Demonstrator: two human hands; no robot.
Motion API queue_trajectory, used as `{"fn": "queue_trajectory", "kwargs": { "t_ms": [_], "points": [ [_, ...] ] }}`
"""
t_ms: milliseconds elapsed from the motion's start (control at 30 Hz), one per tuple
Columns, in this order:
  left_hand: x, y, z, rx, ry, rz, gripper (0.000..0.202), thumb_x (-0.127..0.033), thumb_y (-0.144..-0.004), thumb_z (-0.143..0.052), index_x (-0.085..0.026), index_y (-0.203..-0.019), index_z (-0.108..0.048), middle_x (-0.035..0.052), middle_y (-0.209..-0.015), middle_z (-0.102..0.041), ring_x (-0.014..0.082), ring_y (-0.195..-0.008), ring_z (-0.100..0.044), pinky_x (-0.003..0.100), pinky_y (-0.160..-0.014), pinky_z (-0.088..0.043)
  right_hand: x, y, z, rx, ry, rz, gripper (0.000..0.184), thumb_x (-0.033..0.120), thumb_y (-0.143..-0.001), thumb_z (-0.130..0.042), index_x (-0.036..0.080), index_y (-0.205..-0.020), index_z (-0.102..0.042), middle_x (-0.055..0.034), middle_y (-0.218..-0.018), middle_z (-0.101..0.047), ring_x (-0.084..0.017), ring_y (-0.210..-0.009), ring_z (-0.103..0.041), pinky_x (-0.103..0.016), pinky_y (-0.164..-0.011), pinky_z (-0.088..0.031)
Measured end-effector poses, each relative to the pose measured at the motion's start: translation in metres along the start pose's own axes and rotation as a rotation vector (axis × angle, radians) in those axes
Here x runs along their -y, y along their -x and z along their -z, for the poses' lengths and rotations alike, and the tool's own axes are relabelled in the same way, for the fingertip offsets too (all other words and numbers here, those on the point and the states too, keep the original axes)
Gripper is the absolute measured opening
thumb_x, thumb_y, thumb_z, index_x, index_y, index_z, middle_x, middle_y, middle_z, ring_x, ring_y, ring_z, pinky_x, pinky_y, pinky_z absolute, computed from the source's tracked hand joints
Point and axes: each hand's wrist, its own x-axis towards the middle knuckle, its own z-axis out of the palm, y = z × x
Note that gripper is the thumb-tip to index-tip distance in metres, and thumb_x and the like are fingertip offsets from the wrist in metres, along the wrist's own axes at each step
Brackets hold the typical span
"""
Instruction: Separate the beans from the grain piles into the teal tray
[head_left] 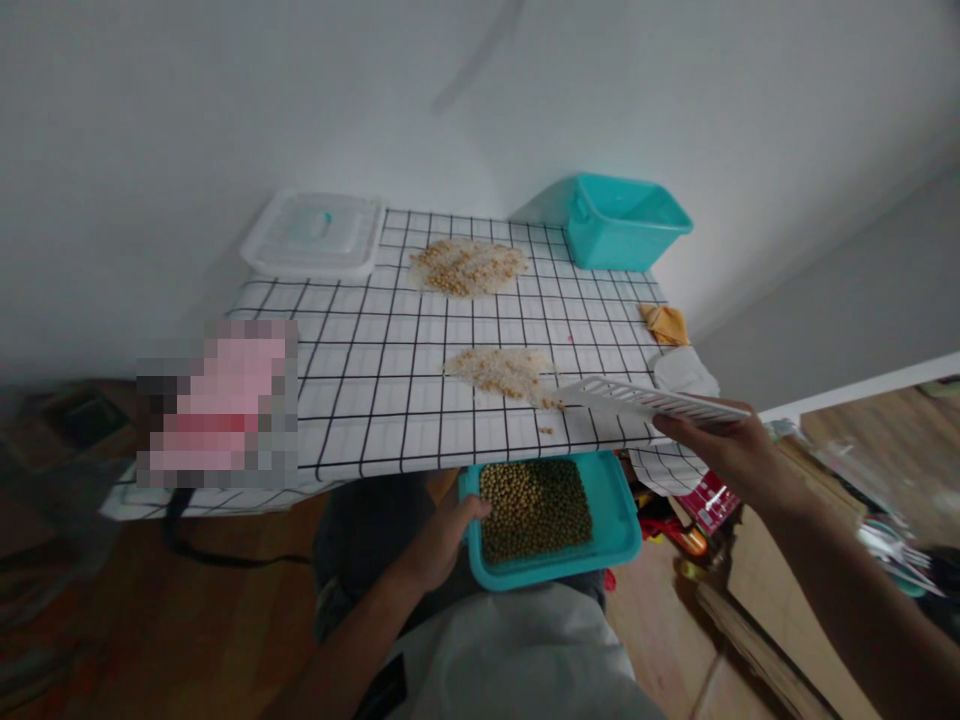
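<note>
In my right hand (724, 440) is a thin white slotted plastic panel (622, 395), tilted, its far end at the near pile on the table. My fingers are closed round its right end. My left hand (450, 535) grips the left rim of a teal plastic bin (615, 510), which sits over my lap under the table's front edge. Inside lie small round beans (536, 505), golden at left and darker green at right. The near pile (502, 372) mixes pale rice-like grains with tan beans. A similar larger pile (469, 265) lies behind it.
The table has a white checked cloth (360, 400). A lidded clear white box (315, 235) is at back left, a second teal bin (626, 225) at back right. A yellow cloth (666, 323) lies on the right edge. A blurred pink item (225, 390) lies left. Clutter covers the right floor.
</note>
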Motion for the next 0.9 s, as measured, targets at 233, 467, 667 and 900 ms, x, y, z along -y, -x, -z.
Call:
{"fn": "queue_trajectory", "kwargs": {
  "t_ms": [233, 467, 667, 900],
  "points": [
    [0.002, -0.002, -0.001, -0.018, 0.007, -0.028, 0.034, -0.026, -0.076, -0.062, -0.02, -0.109, -0.067, 0.0071, -0.112, -0.072, 0.0308, -0.121, -0.055, 0.038, -0.098, -0.043, -0.004, 0.019, 0.009, 0.017, -0.005, -0.067, 0.028, 0.043, -0.08, -0.071, 0.024, -0.1, -0.076, -0.0025, -0.097, -0.076, -0.027, -0.088, -0.07, -0.038, -0.079, -0.059],
    [0.005, -0.003, 0.002, 0.068, 0.087, 0.055, 0.042, -0.026, -0.08, -0.061, -0.022, -0.122, -0.062, 0.005, -0.113, -0.073, 0.0307, -0.112, -0.062, 0.041, -0.097, -0.045, 0.0, 0.025, -0.004, 0.23, -0.067, -0.012, 0.028, 0.042, -0.084, -0.067, 0.025, -0.105, -0.075, -0.0033, -0.097, -0.075, -0.024, -0.084, -0.07, -0.033, -0.072, -0.059],
    [0.002, -0.001, 0.0, -0.012, 0.011, -0.024, 0.03, -0.025, -0.076, -0.061, -0.02, -0.105, -0.069, 0.0054, -0.111, -0.073, 0.0307, -0.117, -0.058, 0.037, -0.095, -0.047, 0.006, 0.025, 0.007, 0.145, -0.004, 0.017, 0.023, 0.039, -0.084, -0.068, 0.029, -0.103, -0.075, -0.0017, -0.1, -0.075, -0.024, -0.088, -0.069, -0.034, -0.075, -0.057],
    [-0.003, 0.0, -0.002, -0.026, -0.008, -0.02, 0.019, -0.024, -0.075, -0.062, -0.021, -0.092, -0.07, 0.0039, -0.108, -0.074, 0.0292, -0.114, -0.06, 0.037, -0.095, -0.047, -0.019, 0.011, 0.027, -0.029, 0.022, -0.058, 0.031, 0.042, -0.076, -0.076, 0.024, -0.101, -0.075, -0.0025, -0.093, -0.076, -0.027, -0.086, -0.07, -0.037, -0.075, -0.057]
  ]
}}
